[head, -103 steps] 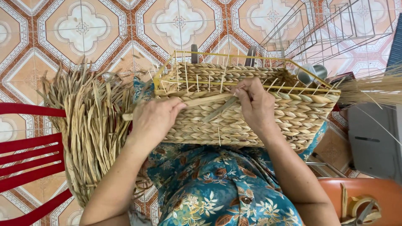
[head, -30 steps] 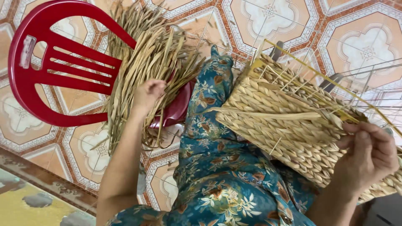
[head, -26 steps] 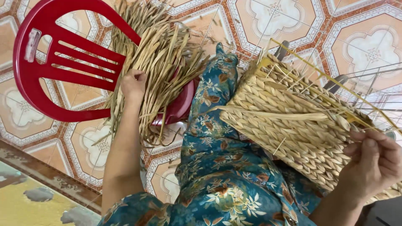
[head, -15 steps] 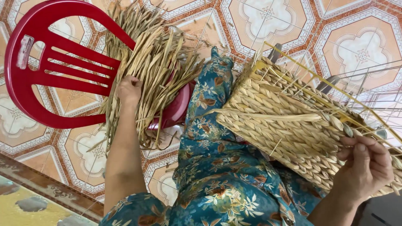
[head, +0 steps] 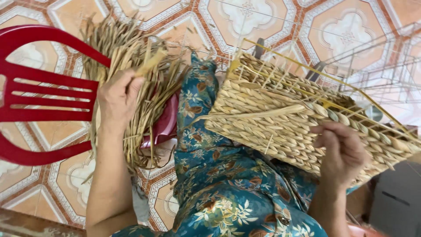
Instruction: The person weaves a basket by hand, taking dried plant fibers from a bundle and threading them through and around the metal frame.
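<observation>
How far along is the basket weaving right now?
Done: most of the side of the woven basket is filled with braided rows. In hand: the right hand grips the basket's lower edge, while the left hand pinches a strand from the bundle of dried straw lying on the red plastic chair. Left: the upper band, where the yellow wire frame and thin uprights are bare.
</observation>
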